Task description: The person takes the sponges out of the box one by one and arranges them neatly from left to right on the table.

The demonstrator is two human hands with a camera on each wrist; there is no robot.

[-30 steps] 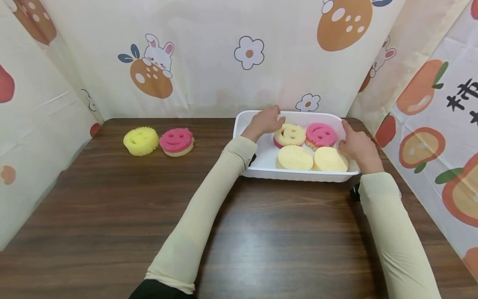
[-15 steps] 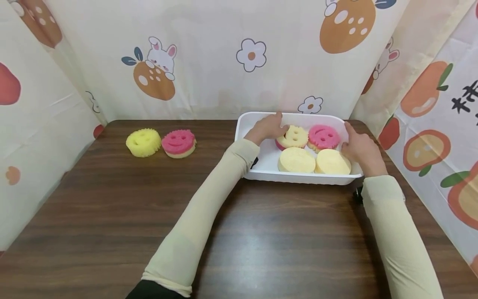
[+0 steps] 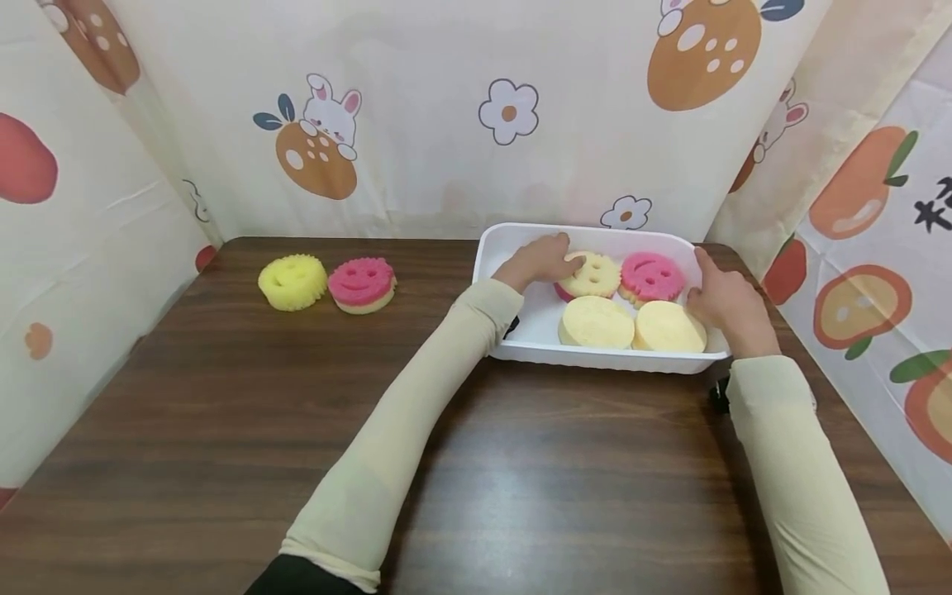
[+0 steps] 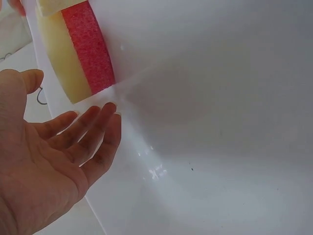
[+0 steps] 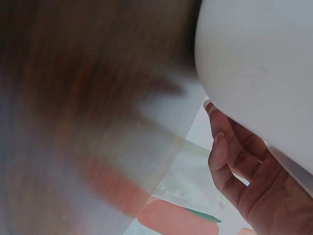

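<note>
A white tray [image 3: 513,318] holds several round sponges. My left hand [image 3: 541,261] reaches over its left part, fingertips at the cream-topped smiley sponge [image 3: 597,276] with a pink base. In the left wrist view the left hand [image 4: 58,152] has its fingers loosely bent, just short of a cream-and-pink sponge [image 4: 90,54]. My right hand [image 3: 732,307] grips the tray's right rim; the right wrist view has its bent fingers [image 5: 222,152] against the outer wall. A pink smiley sponge [image 3: 652,277] and two plain cream sponges, left [image 3: 597,322] and right [image 3: 669,326], share the tray.
On the brown wooden table [image 3: 312,397], a yellow smiley sponge [image 3: 293,282] and a pink smiley sponge [image 3: 362,284] lie side by side at the back left. Printed cloth [image 3: 431,124] walls off the back and both sides.
My left hand has moved from the tray's back rim to the cream-topped sponge inside. The right hand stays on the tray's right rim. The head view has shifted slightly.
</note>
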